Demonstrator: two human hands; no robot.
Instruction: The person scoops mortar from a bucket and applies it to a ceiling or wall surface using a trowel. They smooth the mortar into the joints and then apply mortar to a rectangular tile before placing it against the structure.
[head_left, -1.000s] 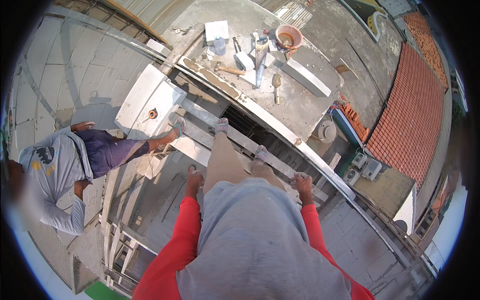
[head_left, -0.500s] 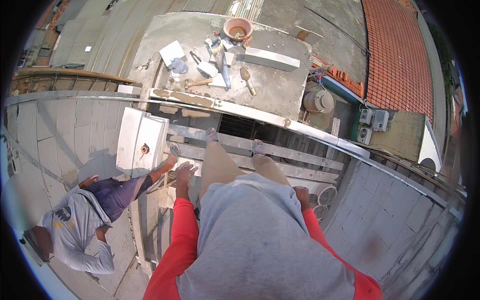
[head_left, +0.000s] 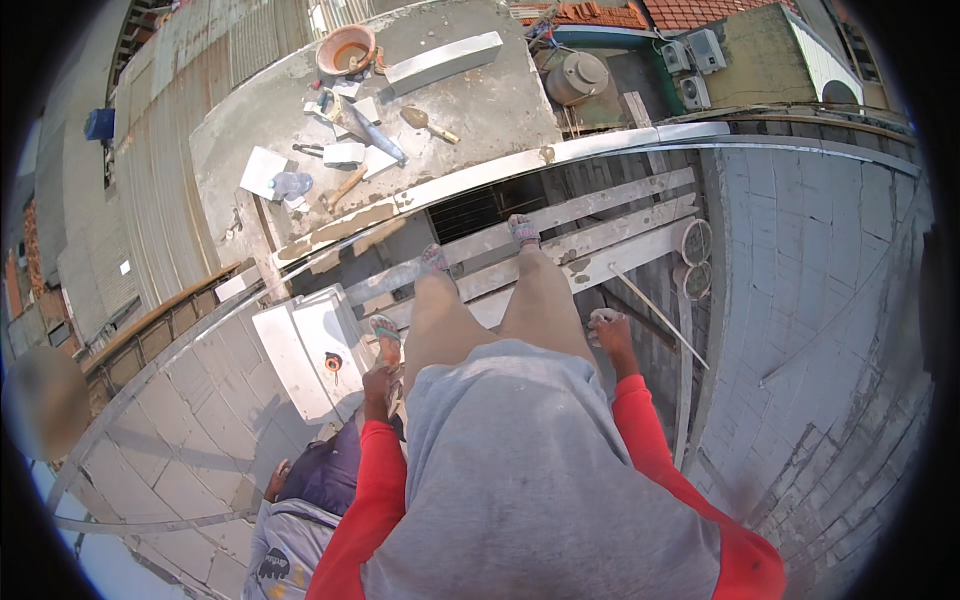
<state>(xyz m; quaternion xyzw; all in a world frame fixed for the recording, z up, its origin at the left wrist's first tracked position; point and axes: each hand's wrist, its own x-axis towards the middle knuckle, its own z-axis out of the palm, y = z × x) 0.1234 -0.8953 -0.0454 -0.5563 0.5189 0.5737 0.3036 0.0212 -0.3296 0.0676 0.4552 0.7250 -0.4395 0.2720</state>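
My left hand point(head_left: 378, 384) hangs beside my left thigh, close to a co-worker's sandaled foot point(head_left: 387, 340). Its fingers are too small and bunched to read. Out from my right thigh is my right hand point(head_left: 611, 334), its fingers curled; whether anything lies in them is hidden. I stand on narrow planks point(head_left: 590, 243), one foot apart from the other. By my left side are stacked white blocks point(head_left: 295, 345) with an orange tape measure point(head_left: 333, 362) on top. A thin pale stick point(head_left: 660, 315) leans below my right hand.
Beyond a gap, a concrete slab point(head_left: 470, 160) holds a bucket point(head_left: 346, 50), a handsaw point(head_left: 378, 135), a trowel point(head_left: 430, 124), a hammer point(head_left: 347, 187), a bottle point(head_left: 290, 185) and a long white block point(head_left: 445, 64). The co-worker point(head_left: 300, 540) is at lower left. Block walls flank both sides.
My view has swung, shifting the slab leftward. My left hand has come in against my thigh, and my right hand has moved outward and forward. The co-worker now appears closer behind my left arm.
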